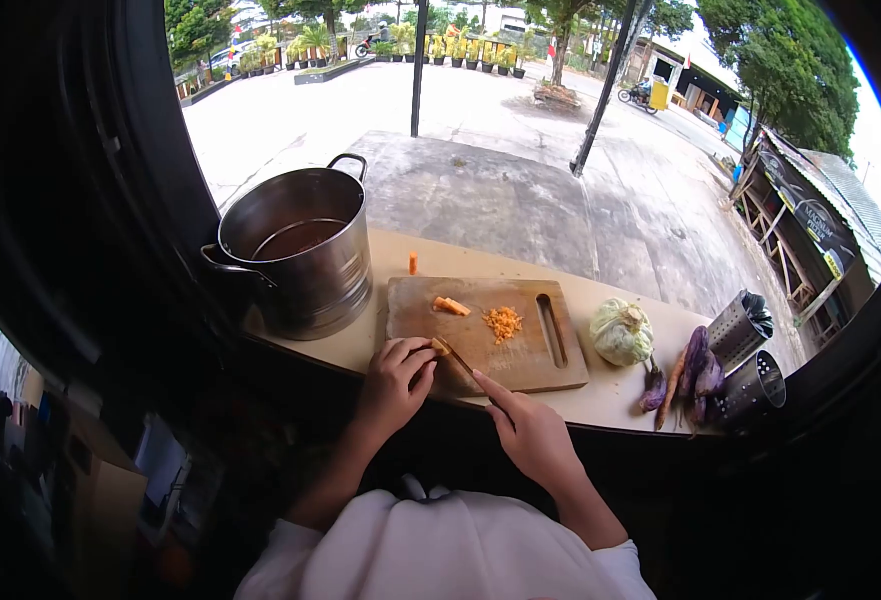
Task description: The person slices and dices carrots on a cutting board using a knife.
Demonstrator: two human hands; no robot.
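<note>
A wooden cutting board [420, 318] lies on the pale counter. At its front edge my left hand [397, 380] is closed on a small orange piece [439, 346], mostly covered by the fingers. My right hand [528, 430] grips a knife [457, 356], its blade angled up and left against the piece. Carrot sticks [450, 306] and a small heap of diced carrot [503, 323] lie on the board beyond the hands. Another short carrot piece [413, 263] is on the counter behind the board.
A large steel pot [330, 285] stands left of the board. To the right are a cabbage [621, 332], purple eggplants [695, 365], a long carrot [671, 388] and two perforated metal holders [755, 388]. Beyond the counter [390, 250] lies a paved yard.
</note>
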